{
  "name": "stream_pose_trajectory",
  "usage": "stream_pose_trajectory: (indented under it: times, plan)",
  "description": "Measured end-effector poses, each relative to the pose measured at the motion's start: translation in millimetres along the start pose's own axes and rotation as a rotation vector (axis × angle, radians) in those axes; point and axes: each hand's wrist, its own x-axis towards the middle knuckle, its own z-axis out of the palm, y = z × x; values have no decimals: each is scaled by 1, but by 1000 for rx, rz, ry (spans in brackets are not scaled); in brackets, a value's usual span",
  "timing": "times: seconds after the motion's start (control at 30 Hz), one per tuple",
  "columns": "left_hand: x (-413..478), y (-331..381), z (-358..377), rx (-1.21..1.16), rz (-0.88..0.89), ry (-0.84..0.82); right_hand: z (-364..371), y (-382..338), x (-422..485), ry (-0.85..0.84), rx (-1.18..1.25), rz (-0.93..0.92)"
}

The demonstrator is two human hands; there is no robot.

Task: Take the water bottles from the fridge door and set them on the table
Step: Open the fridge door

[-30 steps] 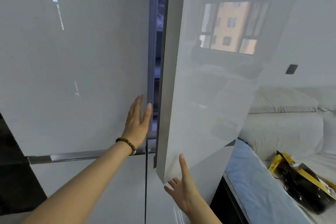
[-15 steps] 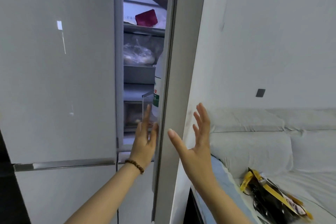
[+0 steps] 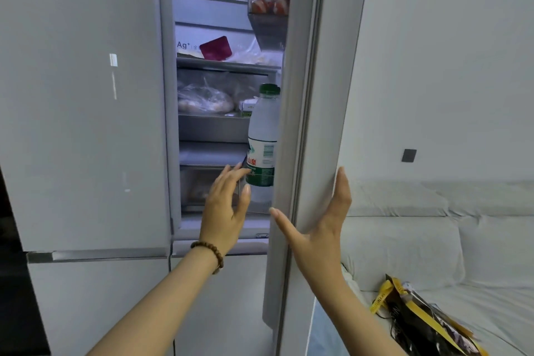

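Observation:
A water bottle [image 3: 262, 136] with a green cap and a green-and-white label stands upright in the lower shelf of the right fridge door [image 3: 315, 113], which is swung open and seen edge-on. My left hand [image 3: 228, 205], with a bead bracelet at the wrist, reaches into the gap with fingers spread, its fingertips just left of the bottle's label and holding nothing. My right hand [image 3: 320, 228] is spread flat against the door's outer edge, thumb on the inner side. Any further bottles are hidden by the door.
The left fridge door [image 3: 83, 101] is closed. Inside are shelves with bagged food [image 3: 205, 100] and a dark red packet [image 3: 215, 48]; an upper door bin [image 3: 268, 6] holds packets. A white sofa [image 3: 433, 240] with a black-and-yellow bag [image 3: 419, 318] lies to the right.
The right fridge door has swung wide open, showing the shelves and the bottle. My left hand moved from the left door into the gap toward the bottle; my right hand rose to the door's edge.

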Motion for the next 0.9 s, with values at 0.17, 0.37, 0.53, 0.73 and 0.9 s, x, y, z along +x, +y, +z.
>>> stream_pose_trajectory:
  times: [0.17, 0.37, 0.53, 0.73, 0.9]
  plan:
    - [9, 26, 8, 109, 141, -165, -28, 30, 6, -5, -486, -224]
    - [19, 48, 35, 64, 220, -380, -55, 66, 17, -20, -705, -296]
    - [14, 59, 68, 91, 267, -428, -80, 87, 31, -29, -745, -219]
    - [17, 72, 91, 58, 289, -423, -104, 91, 40, -58, -708, -183]
    - [13, 53, 77, 5, 304, -316, -85, 62, 34, 8, -620, -291]
